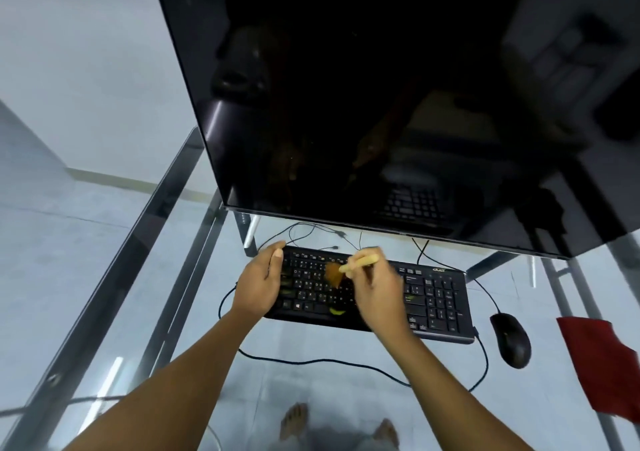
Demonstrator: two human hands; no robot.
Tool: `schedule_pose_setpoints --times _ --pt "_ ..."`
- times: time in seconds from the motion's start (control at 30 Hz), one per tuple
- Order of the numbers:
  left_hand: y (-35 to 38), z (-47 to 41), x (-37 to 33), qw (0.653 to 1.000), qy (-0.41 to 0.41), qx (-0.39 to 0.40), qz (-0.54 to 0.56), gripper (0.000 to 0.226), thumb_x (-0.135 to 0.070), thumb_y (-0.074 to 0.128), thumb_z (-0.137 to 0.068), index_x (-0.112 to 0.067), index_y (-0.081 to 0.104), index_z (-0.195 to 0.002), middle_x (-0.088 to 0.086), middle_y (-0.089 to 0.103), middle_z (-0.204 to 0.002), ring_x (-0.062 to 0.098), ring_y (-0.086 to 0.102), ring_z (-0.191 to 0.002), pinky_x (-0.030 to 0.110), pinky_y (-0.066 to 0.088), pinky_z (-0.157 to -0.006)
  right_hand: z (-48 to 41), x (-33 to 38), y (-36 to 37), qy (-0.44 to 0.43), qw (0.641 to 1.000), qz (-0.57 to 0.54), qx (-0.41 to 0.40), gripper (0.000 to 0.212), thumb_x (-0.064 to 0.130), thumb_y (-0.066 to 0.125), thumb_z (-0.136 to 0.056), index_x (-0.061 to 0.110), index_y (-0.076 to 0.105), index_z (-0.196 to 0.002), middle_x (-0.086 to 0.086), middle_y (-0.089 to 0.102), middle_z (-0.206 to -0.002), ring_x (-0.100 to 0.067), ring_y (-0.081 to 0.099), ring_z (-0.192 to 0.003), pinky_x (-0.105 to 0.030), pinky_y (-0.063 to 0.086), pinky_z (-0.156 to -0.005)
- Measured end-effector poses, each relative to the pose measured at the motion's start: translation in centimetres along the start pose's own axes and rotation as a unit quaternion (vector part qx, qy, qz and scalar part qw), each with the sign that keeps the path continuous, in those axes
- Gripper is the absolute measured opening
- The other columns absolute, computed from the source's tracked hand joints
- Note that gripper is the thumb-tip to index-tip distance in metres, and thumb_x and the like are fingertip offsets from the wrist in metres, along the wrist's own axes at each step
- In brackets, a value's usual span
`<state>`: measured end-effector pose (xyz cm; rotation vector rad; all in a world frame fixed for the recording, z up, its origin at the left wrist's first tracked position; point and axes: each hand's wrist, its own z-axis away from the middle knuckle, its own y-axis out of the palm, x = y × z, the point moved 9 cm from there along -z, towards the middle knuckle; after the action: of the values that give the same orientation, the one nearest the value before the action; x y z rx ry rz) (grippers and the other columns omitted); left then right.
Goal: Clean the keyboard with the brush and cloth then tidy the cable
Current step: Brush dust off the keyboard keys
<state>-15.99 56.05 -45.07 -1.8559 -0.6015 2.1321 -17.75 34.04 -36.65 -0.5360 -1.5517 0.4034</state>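
A flat black keyboard [433,295] is laid on the glass-topped desk [194,364], in front of a large dark monitor [381,104]. Its left end is clasped in the grip of the left hand [259,284]. A pale wooden-handled brush [360,263] is pinched in the closed grip of the right hand [377,288], with the brown bristles on the middle keys. A crumpled red cloth [599,364] is seen at the right edge, beyond an oval black mouse [510,340]. A thin black cable [329,362] is looped along the near side.
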Motion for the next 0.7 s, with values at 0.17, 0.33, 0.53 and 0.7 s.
schedule_pose_setpoints --times 0.17,0.33,0.53,0.7 --pt "-0.4 -0.6 0.7 0.999 -0.013 -0.031 0.042 0.037 -0.038 0.033 -0.103 -0.027 0.063 -0.121 -0.011 0.066 -0.115 0.006 0.058 -0.108 0.027 0.045 -0.095 2.1 -1.4 5.2 0.131 0.958 -0.087 0.239 0.008 0.007 0.061 -0.095 0.01 0.056 -0.09 -0.011 0.074 -0.084 -0.02 0.075 -0.076 -0.038 0.062 -0.075" --pt "-0.4 -0.8 1.1 0.994 -0.044 -0.015 0.097 0.036 -0.04 0.036 -0.102 -0.028 0.066 -0.118 -0.014 0.067 -0.111 0.001 0.06 -0.106 0.018 0.044 -0.089 1.5 -1.0 2.0 0.042 0.996 -0.063 0.051 0.015 0.009 0.06 -0.097 0.021 0.059 -0.087 0.0 0.075 -0.077 -0.013 0.072 -0.074 -0.024 0.057 -0.063" --pt "-0.4 -1.0 0.9 0.991 -0.07 -0.003 0.113 0.037 -0.039 0.035 -0.102 -0.026 0.066 -0.117 -0.013 0.066 -0.11 -0.002 0.058 -0.105 0.01 0.04 -0.082 2.1 -1.9 3.6 0.077 0.99 -0.065 0.095 0.019 0.009 0.061 -0.096 0.024 0.063 -0.085 0.005 0.076 -0.079 -0.012 0.072 -0.075 -0.036 0.061 -0.073" --pt "-0.1 -0.7 1.0 0.992 -0.066 -0.008 0.107 0.039 -0.042 0.035 -0.102 -0.025 0.063 -0.123 -0.009 0.065 -0.117 0.007 0.057 -0.112 0.025 0.042 -0.1 1.1 -2.2 3.6 0.157 0.96 -0.183 0.144 0.009 0.006 0.056 -0.098 0.008 0.061 -0.091 -0.011 0.074 -0.083 -0.02 0.074 -0.075 -0.029 0.059 -0.069"
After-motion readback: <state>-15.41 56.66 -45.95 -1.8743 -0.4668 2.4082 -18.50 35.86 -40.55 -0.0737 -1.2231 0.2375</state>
